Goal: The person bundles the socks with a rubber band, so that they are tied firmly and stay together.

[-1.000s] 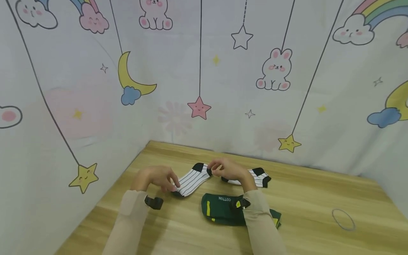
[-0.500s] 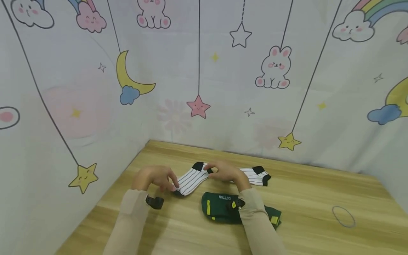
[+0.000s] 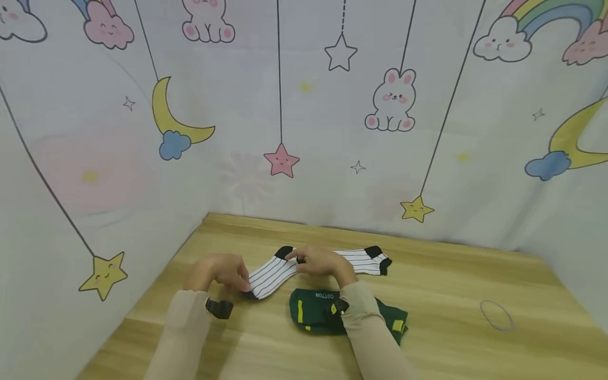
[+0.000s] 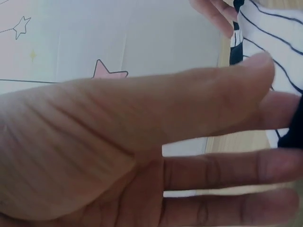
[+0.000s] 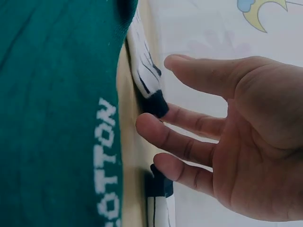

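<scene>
A white sock with thin dark stripes and black toe, heel and cuff lies slanted on the table. My left hand is at its toe end; in the left wrist view the fingers are nearly straight, the index fingertip right at the black toe. Over the cuff end is my right hand, thumb apart from the relaxed fingers, partly covering the cuff. A matching striped sock lies to the right, its black toe end hidden behind the right hand in the head view.
Nearer the person, a dark green sock pair with yellow patches and "COTTON" lettering lies partly beneath the right forearm. A thin grey ring rests at the right on the wooden table. Cartoon-printed cloth walls stand behind and beside the table.
My right hand has moved left along the cuff of the slanted sock. The left hand's fingers have drawn closer together at the toe. The head view has turned slightly right.
</scene>
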The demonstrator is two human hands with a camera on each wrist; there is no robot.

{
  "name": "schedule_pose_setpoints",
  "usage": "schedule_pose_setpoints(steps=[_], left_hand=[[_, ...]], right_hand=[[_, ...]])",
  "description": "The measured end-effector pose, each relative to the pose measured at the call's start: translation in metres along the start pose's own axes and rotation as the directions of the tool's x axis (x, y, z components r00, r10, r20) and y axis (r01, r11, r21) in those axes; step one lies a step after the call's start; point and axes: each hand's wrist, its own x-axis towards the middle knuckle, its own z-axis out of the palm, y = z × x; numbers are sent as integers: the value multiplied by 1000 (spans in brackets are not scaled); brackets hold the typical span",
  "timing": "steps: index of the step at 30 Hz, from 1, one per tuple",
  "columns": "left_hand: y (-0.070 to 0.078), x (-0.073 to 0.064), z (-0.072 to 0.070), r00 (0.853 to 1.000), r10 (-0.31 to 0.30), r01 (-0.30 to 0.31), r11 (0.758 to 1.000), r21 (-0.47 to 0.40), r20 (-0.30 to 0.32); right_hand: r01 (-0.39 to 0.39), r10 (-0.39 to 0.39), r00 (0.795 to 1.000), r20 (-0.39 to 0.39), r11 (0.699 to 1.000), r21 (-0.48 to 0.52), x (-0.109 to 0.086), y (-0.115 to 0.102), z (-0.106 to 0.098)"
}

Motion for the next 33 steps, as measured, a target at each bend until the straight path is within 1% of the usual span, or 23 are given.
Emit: schedule_pose_setpoints(steps=[3,4,8,10,12,14,16,18,20,23,25,28,30,33], left_hand=[[-6,-2,6,1000,-28,28,999,-43,12],[-7,-3,5,1000,-29,29,998,-52,11],[-11,-4,7,999,-45,48,994,-95,25],[-11,-4,9,999,-45,47,994,-96,29],[-11,-3,10,999,-47,48,996,-79,18],[-9,-3,9,999,-54,54,997,-55,6],[-7,-3,7,998,-61,60,998,-34,-3],[-7,-2,5,997,-71,71,997,-26,4],[-6,-1,4,998,-69,70,997,-21,11],[-6,-1,1,998,-58,58,998,2,11],[-6,-1,-1,999,-50,50,999,12,7],[-5,-1,-4,999,-39,39,999,21,4],[-6,0,-3,999,-36,36,999,12,10],[-6,1,-2,1000,-27,27,1000,11,14]], right_hand=[[-60,60,998,3,996,68,1,-2,6],[-77,78,997,-4,993,87,1,-3,6],[-99,100,995,-5,991,92,1,-3,7],[-117,118,993,-10,989,90,0,-3,9],[-139,142,989,-29,988,71,0,-2,9],[-174,178,983,-45,981,81,1,-1,9],[-211,217,975,-57,973,97,2,0,9],[-246,257,964,-64,959,139,4,1,11],[-286,302,950,-79,943,170,3,3,12],[-345,373,920,-120,916,206,3,3,12],[-364,397,903,-163,910,196,4,2,11],[-370,399,891,-217,914,165,6,0,11],[-374,397,888,-231,917,137,6,0,12],[-406,424,877,-226,906,120,7,1,14]])
